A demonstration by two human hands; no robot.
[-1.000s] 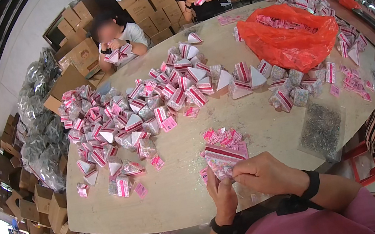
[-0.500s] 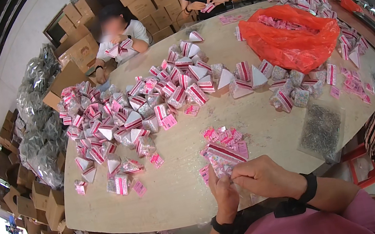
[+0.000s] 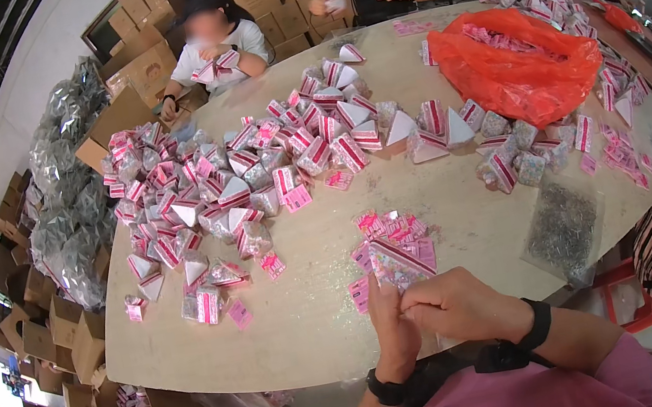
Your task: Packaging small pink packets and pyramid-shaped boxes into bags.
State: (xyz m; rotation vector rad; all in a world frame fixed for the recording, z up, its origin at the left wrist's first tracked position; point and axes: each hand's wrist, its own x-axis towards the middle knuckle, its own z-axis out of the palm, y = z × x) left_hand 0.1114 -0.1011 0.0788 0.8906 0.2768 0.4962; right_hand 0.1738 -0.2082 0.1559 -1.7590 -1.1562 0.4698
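Note:
My left hand [image 3: 389, 321] and my right hand [image 3: 459, 306] meet at the near edge of the big tan table [image 3: 322, 326], fingers closed together on a small clear packet with a pink and white card top [image 3: 400, 261]. Just beyond my hands lies a small pile of pink cards and packets [image 3: 389, 238]. A black band sits on each wrist.
A wide heap of pink and white packets [image 3: 249, 165] covers the table's left and middle. An orange plastic bag [image 3: 520, 65] lies far right, a clear bag of small grey parts [image 3: 564, 229] near right. Other people work at the far and right sides. Cardboard boxes [image 3: 60, 329] stand left.
My hands have shifted slightly right and closer together over the packet; the pile beyond them stays in place.

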